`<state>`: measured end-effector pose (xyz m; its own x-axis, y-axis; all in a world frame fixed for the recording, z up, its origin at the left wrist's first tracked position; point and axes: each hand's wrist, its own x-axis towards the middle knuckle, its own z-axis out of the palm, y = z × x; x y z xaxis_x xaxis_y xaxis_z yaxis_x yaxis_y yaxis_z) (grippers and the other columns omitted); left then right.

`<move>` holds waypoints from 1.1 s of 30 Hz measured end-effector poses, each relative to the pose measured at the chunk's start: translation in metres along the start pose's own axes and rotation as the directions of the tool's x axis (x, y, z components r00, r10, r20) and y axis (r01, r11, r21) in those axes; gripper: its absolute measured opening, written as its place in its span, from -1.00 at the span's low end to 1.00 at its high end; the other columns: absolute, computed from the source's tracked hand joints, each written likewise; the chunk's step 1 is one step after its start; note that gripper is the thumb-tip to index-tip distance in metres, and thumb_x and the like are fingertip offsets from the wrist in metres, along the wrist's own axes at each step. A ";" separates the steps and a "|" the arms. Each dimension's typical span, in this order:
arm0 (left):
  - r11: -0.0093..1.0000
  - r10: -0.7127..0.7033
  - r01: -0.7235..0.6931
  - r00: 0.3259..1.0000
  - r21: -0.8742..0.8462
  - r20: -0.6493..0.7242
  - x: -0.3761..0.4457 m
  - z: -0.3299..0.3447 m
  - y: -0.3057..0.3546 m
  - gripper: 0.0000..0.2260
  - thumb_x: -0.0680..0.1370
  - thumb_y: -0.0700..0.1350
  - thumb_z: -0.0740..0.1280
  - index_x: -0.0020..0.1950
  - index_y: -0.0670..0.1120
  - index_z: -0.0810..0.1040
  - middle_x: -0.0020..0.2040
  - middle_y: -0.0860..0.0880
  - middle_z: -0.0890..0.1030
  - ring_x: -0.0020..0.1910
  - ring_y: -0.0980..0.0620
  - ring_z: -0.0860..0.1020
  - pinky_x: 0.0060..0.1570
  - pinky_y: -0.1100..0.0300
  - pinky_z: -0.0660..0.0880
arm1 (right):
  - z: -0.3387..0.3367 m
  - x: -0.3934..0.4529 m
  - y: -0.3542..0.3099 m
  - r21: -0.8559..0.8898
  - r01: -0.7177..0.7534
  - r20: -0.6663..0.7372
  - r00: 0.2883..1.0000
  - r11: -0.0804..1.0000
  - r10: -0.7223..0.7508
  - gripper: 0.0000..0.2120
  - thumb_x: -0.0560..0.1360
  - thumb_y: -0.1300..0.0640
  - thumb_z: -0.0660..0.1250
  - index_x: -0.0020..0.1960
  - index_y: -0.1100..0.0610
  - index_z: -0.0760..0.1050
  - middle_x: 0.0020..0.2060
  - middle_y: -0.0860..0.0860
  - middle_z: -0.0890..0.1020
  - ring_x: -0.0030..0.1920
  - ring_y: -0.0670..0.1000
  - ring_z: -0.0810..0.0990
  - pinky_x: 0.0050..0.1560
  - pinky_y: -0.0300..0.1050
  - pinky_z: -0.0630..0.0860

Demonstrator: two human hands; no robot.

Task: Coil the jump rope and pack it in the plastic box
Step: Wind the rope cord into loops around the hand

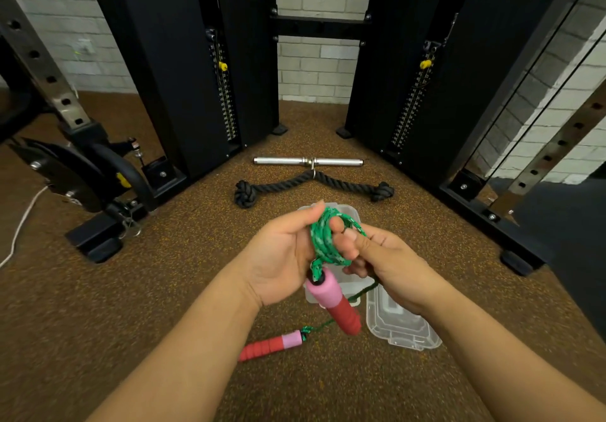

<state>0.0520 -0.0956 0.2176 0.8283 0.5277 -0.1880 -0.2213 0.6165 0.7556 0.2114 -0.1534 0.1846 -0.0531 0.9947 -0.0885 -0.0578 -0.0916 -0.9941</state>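
Observation:
Several loops of the green jump rope [323,241] are wound around the fingers of my left hand [282,257]. One pink and red handle [336,303] hangs down from that coil. My right hand [387,264] pinches the rope beside the coil, and a loose strand runs from it down to the second handle [272,344] lying on the floor. The clear plastic box [344,285] stands on the floor under my hands, mostly hidden by them. Its clear lid [398,324] lies just right of it.
A black triceps rope [313,187] and a short metal bar [308,161] lie on the brown speckled floor beyond the box. Black cable-machine towers [183,70] stand left and right. Machine bases and a white cord [19,224] are at the left.

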 end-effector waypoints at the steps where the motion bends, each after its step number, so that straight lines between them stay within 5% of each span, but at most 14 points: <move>1: 0.999 0.009 -0.009 1.000 -0.044 -0.007 0.000 0.001 0.001 -0.71 0.51 0.00 0.19 -0.12 -0.19 0.57 -0.35 -0.09 0.63 -0.32 -0.02 0.60 -0.18 0.17 0.58 | -0.002 0.000 0.001 -0.014 -0.006 -0.044 0.999 1.000 0.005 -0.74 0.57 0.07 0.22 -0.23 -0.02 0.60 -0.41 0.02 0.36 -0.40 -0.07 0.33 -0.18 -0.14 0.38; 4: 0.995 0.069 -0.072 0.996 -0.072 -0.048 -0.001 -0.002 0.008 -0.62 0.54 -0.02 0.15 0.12 -0.24 0.60 -0.33 -0.05 0.63 -0.36 0.05 0.55 -0.25 0.24 0.54 | -0.008 0.001 0.007 -0.091 -0.030 -0.131 0.991 0.995 0.018 -0.78 0.58 0.11 0.20 -0.10 0.20 0.55 -0.45 0.02 0.41 -0.44 -0.05 0.41 -0.24 -0.15 0.42; 9: 0.987 0.140 -0.153 0.966 -0.043 -0.218 0.002 -0.009 0.014 -0.60 0.61 -0.03 0.09 0.22 -0.27 0.53 -0.39 0.01 0.46 -0.34 0.07 0.40 -0.17 0.22 0.36 | -0.004 0.002 0.020 -0.376 -0.071 -0.216 0.976 0.924 -0.013 -0.74 0.61 0.11 0.14 -0.09 -0.01 0.59 -0.46 -0.05 0.33 -0.43 -0.09 0.31 -0.33 -0.16 0.33; 18: 0.977 0.159 -0.197 0.927 -0.080 -0.339 0.002 -0.012 0.012 -0.63 0.63 -0.04 0.10 0.17 -0.26 0.55 -0.43 0.03 0.34 -0.35 0.07 0.35 -0.19 0.22 0.33 | -0.008 0.002 0.007 -0.170 -0.103 -0.309 0.950 0.980 0.047 -0.91 0.47 0.34 0.36 -0.06 0.31 0.62 -0.28 0.12 0.63 -0.28 0.03 0.57 -0.25 -0.35 0.55; 22: 0.968 0.167 -0.222 0.920 -0.120 -0.355 0.004 -0.011 0.011 -0.63 0.63 -0.03 0.10 0.18 -0.25 0.55 -0.41 0.03 0.34 -0.33 0.06 0.34 -0.17 0.21 0.33 | -0.005 0.004 0.015 -0.221 -0.107 -0.369 0.929 0.969 0.019 -0.92 0.45 0.24 0.40 -0.21 0.19 0.59 -0.36 0.07 0.61 -0.37 -0.04 0.56 -0.28 -0.25 0.54; 27: 0.961 0.179 -0.245 0.906 -0.130 -0.383 0.003 -0.013 0.015 -0.62 0.63 -0.02 0.08 0.19 -0.26 0.53 -0.41 0.03 0.34 -0.33 0.07 0.33 -0.16 0.21 0.34 | 0.000 0.005 0.025 -0.332 -0.120 -0.248 0.968 0.936 0.036 -0.69 0.58 0.27 0.18 -0.09 -0.06 0.59 -0.36 -0.05 0.57 -0.39 -0.14 0.51 -0.20 -0.24 0.48; 33: 0.967 0.172 -0.233 0.896 -0.105 -0.410 0.003 -0.014 0.014 -0.62 0.64 -0.02 0.08 0.22 -0.25 0.52 -0.40 0.03 0.36 -0.33 0.07 0.36 -0.15 0.22 0.35 | 0.000 0.005 0.025 -0.496 -0.131 -0.279 0.960 0.858 -0.015 -0.76 0.55 0.17 0.25 -0.13 -0.12 0.59 -0.38 -0.08 0.58 -0.37 -0.08 0.51 -0.24 -0.06 0.51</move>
<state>0.0439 -0.0774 0.2189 0.4927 0.8182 -0.2962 -0.4613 0.5342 0.7084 0.2102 -0.1510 0.1597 0.2282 0.9696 -0.0879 0.4522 -0.1855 -0.8724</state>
